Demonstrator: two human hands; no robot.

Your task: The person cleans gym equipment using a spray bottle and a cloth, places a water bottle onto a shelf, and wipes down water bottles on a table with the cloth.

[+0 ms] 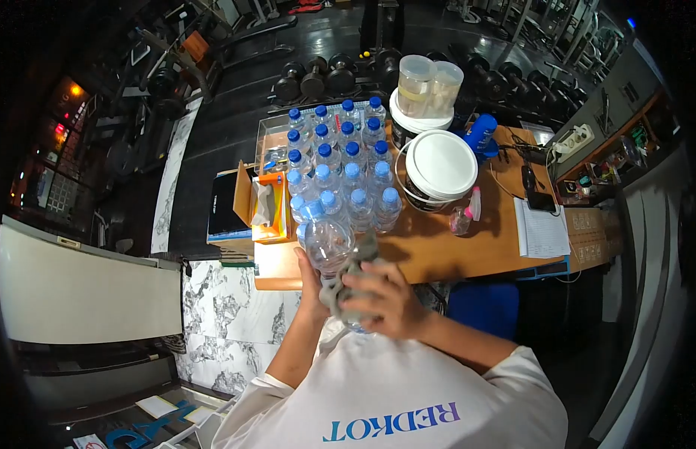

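A large clear plastic bottle (329,245) with a light blue cap is held close to my chest, tilted with its cap toward the table. My left hand (312,288) is wrapped round the bottle's left side. In my right hand (389,301) is a grey cloth (346,290), pressed against the bottle's lower body; the fingers are a little blurred. Just beyond stand rows of small clear water bottles (352,176) with dark and light blue caps on the wooden table (415,254).
White-lidded buckets (441,165) stand right of the bottles, one with clear jars (417,86) on top. A pink spray bottle (462,218), a notebook (542,230) and a phone (541,202) lie farther right. An orange tissue box (271,224) sits left; a blue chair (482,307) is below.
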